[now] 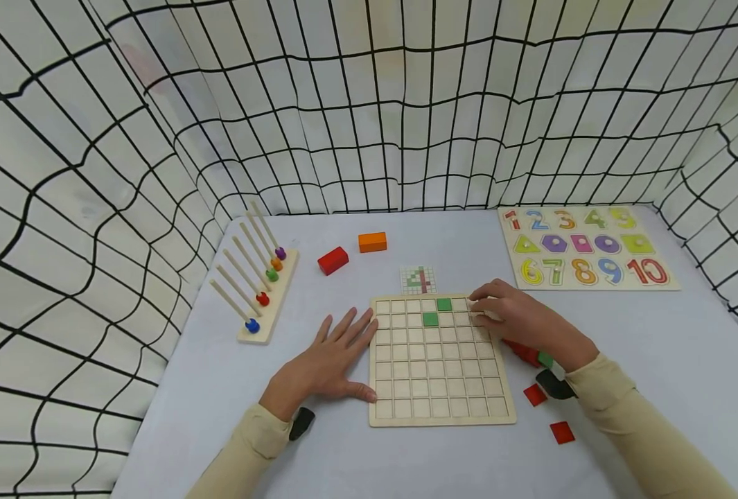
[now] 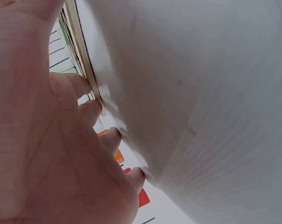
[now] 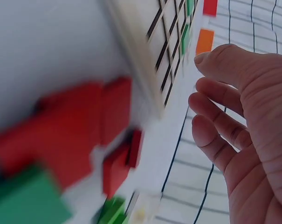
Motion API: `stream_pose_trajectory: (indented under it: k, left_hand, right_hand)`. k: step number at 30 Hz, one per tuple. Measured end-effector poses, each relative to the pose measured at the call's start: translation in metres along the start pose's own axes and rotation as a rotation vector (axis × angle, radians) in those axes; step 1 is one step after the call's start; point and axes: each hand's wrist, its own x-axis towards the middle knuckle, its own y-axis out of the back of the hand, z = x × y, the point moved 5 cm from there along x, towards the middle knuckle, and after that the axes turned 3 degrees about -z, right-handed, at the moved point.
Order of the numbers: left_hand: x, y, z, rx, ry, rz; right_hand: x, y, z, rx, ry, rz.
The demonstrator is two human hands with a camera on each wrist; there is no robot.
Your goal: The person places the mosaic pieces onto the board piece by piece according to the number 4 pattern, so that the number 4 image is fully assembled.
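A wooden grid board [image 1: 441,398] lies in the middle of the table, with two green tiles [image 1: 444,304] set in its top rows. My left hand [image 1: 334,353] rests flat on the table, fingers spread, its fingertips against the board's left edge [image 2: 80,51]. My right hand [image 1: 502,315] hovers over the board's upper right corner with fingers loosely curved; the right wrist view shows nothing held in this hand [image 3: 243,126]. A pile of red tiles [image 3: 80,130] and a green tile [image 3: 24,200] lies beside the board, below my right wrist.
A small pattern card [image 1: 418,279] lies just behind the board. Loose red tiles [image 1: 535,394] sit at the right front. A red block [image 1: 333,260] and an orange block [image 1: 372,242] lie farther back. A peg rack with beads [image 1: 262,284] stands left, a number puzzle [image 1: 587,247] back right.
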Motion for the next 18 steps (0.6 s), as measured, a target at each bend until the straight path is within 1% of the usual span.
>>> stream_pose_trajectory:
  k: [4,12,18]
  left_hand:
    - [0.000,-0.001,0.000,0.005,0.000,0.003]
    - [0.000,0.000,0.000,0.004,-0.002,0.000]
    - [0.000,0.000,0.000,0.006,-0.003,0.002]
  right_hand:
    - [-0.013,0.005,0.009,-0.014,-0.034,0.005]
    - [-0.033,0.016,0.021,-0.053,-0.038,0.069]
    - [-0.047,0.023,0.030,-0.044,-0.096,0.063]
